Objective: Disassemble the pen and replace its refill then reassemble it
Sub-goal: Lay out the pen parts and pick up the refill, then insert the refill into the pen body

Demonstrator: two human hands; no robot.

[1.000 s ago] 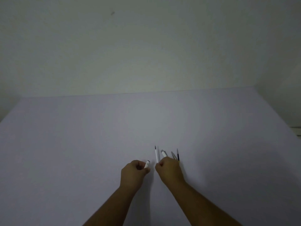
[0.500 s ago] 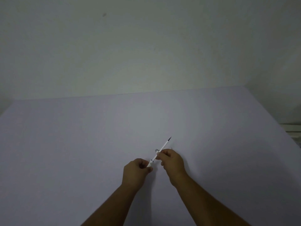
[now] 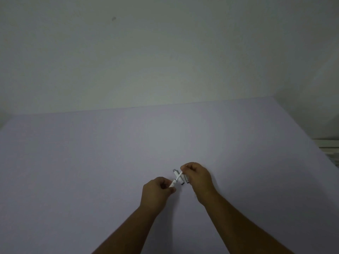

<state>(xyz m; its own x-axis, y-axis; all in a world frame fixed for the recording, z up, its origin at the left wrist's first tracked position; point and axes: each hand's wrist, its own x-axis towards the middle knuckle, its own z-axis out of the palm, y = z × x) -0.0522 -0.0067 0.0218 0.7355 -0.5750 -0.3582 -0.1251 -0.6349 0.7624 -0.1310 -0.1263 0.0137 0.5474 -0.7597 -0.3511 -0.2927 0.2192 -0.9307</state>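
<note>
Your two bare forearms enter from the near edge of the surface and converge toward its middle, slightly right of centre. Your left hand (image 3: 158,189) is curled into a loose fist, knuckles up, with thumb and forefinger pinched on the lower end of a white pen barrel (image 3: 173,182). The barrel slants up and to the right, and a thin white refill (image 3: 180,175) continues from its upper end along the same line. Your right hand (image 3: 197,176) sits a little farther from you, fingers bent inward, its fingertips closed on the far end of that refill; how deep the refill sits in the barrel cannot be told at this size. Just behind the crossing point, touching the surface, lie loose pen parts: one white piece with a grey tip (image 3: 177,176) angled toward the far left, and beside it one short dark-ended piece (image 3: 187,179) partly hidden by your right fingers. Counted, that makes two hands, one held barrel, one held refill, and two parts lying down, though more may be covered by your right hand. The surface (image 3: 91,171) is a plain pale lilac sheet, bare to its left and far edges. Beyond the far edge rises a plain off-white wall (image 3: 165,52) carrying one small dark mark (image 3: 113,18) near the top left. Past the right edge, a pale ribbed object (image 3: 330,149) is only partly visible.
</note>
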